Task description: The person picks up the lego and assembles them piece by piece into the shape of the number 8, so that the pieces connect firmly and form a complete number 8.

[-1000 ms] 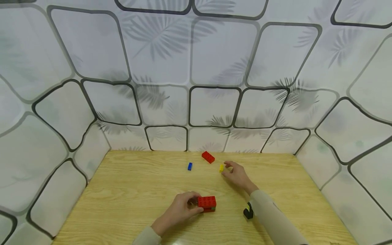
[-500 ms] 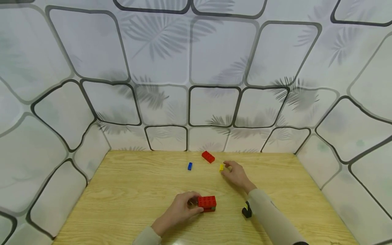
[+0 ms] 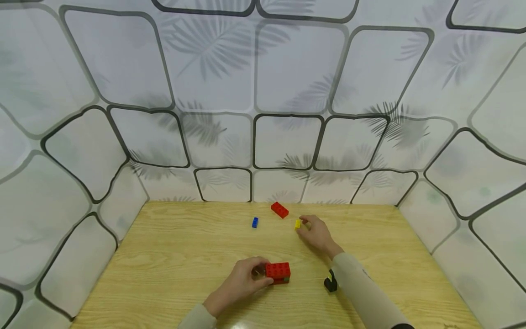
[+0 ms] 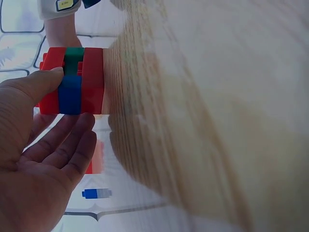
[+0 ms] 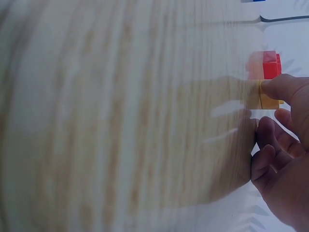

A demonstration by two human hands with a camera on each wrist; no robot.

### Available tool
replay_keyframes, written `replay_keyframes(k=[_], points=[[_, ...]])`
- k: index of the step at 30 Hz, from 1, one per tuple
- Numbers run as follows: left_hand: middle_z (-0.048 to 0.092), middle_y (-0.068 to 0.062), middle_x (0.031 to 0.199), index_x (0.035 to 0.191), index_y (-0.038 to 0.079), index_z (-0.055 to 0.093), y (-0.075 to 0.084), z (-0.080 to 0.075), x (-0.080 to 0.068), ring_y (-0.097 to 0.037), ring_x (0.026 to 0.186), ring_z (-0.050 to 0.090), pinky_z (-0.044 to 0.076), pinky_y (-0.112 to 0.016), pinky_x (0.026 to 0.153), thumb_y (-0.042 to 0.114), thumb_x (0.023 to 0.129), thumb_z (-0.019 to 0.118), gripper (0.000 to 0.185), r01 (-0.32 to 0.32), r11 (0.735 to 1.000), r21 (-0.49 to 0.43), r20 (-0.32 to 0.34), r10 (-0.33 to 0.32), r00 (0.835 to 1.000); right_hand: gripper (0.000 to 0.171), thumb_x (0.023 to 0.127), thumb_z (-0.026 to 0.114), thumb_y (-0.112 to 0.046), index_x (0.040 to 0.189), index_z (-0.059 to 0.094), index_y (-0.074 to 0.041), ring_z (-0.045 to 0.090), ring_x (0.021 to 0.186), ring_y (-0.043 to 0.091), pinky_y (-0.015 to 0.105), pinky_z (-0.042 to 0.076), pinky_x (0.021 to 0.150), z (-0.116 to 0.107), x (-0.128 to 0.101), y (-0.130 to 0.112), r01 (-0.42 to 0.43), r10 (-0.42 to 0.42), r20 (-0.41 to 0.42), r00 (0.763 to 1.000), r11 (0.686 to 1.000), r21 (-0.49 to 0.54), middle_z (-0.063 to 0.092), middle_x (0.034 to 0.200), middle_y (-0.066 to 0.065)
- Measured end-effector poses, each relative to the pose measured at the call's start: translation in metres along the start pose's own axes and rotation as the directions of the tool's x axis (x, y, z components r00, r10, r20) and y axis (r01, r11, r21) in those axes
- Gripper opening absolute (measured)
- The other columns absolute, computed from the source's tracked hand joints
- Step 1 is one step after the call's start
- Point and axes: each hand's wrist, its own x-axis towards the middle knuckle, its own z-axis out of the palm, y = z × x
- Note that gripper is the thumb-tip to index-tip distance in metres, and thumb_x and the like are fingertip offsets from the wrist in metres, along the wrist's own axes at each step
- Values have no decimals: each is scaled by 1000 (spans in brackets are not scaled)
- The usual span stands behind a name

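Observation:
My left hand (image 3: 242, 279) holds a stack of toy bricks (image 3: 277, 271) near the front middle of the table. In the left wrist view the brick stack (image 4: 94, 79) shows red bricks above and below, with a green and a blue one between. The thumb lies on its side; the other fingers are at its end. Farther back, my right hand (image 3: 316, 233) pinches a small yellow brick (image 3: 297, 224) standing on the table. The right wrist view has the thumb against the yellow brick (image 5: 269, 100); the forefinger's contact is hidden there.
A small blue brick (image 3: 255, 222) and a larger red brick (image 3: 280, 210) lie at the back of the wooden table (image 3: 176, 256). A black piece (image 3: 330, 282) sits beside the right sleeve. Patterned white walls (image 3: 283, 185) enclose the back and sides.
The right sleeve and the black piece beside it have shifted slightly left. Both hands and the bricks stay practically in place.

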Motion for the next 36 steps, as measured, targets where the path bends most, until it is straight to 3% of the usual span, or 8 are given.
replay_keyframes(k=[5,10,17,26,36], points=[[76,-3,109,121,11,71,0,0,-1,-16,94,71,58,-25,78,25,95,81,32,-22,1000,1,-7,22,1000,42,94,74,-16,130,68,3,56,81,20,43,50,80,1,-1,0,11,-11,-18,1000,1000,-20,70,118,22],[77,-4,108,120,10,71,0,0,-1,-18,93,72,58,-26,77,26,95,81,31,-42,999,-3,-14,42,999,40,94,74,-16,129,69,3,55,82,21,42,50,79,1,-2,0,-2,2,-25,1000,1000,-8,69,119,21],[76,-3,108,120,11,71,1,-1,0,-17,93,71,57,-25,77,26,94,82,32,-24,1000,-15,-6,24,1000,41,96,74,-18,131,68,3,60,86,22,43,52,81,0,-4,-3,-23,23,-18,1000,1000,12,69,121,20],[76,-4,109,120,10,71,2,-1,0,-18,94,71,57,-26,78,25,94,82,31,-13,1000,-13,-7,13,1000,39,95,75,-18,130,68,1,63,84,19,35,54,77,-3,-9,-7,-51,51,11,999,997,62,70,126,18],[76,-2,110,121,12,72,2,-1,0,-14,95,70,56,-24,79,26,95,81,31,17,1000,-23,11,-17,1000,38,95,74,-15,130,66,-3,61,74,13,27,52,61,-10,-20,-20,-51,43,66,997,989,138,72,127,18]])
